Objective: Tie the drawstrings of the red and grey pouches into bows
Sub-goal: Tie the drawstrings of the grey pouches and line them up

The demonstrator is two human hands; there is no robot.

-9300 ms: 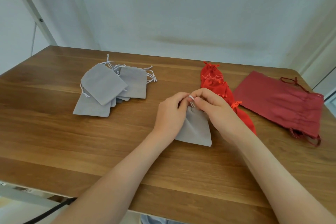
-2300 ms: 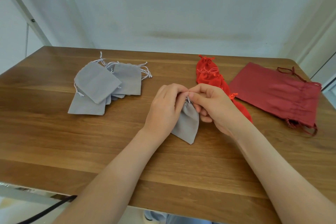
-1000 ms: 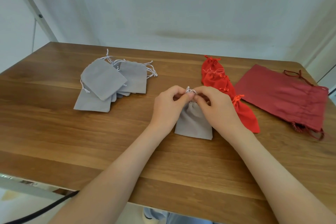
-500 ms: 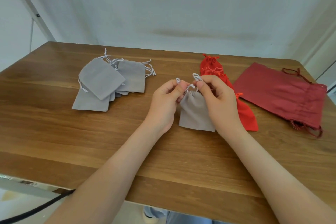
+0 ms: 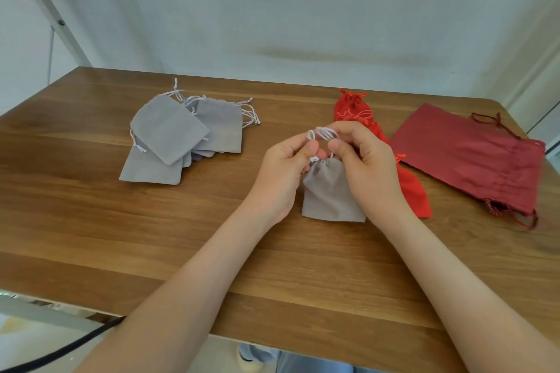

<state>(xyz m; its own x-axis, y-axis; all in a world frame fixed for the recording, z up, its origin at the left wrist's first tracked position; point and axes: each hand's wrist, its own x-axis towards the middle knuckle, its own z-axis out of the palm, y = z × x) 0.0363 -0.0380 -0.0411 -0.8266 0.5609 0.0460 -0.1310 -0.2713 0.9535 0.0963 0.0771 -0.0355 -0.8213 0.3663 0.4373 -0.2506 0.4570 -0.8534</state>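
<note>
Grip: left hand [image 5: 281, 169], right hand [image 5: 369, 166] pinch drawstring loops [image 5: 324, 132] | grey pouch [image 5: 330, 191] | loops now closer

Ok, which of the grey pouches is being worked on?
The single grey pouch at mid-table, with the left hand and right hand each pinching a loop of its white drawstring. The other grey pouches lie stacked at left, untouched.

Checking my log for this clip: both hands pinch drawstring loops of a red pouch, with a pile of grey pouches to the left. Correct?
No: the head view shows a grey pouch, not a red one. The left hand and right hand pinch its drawstring loops, with the pile of grey pouches to the left.
</note>
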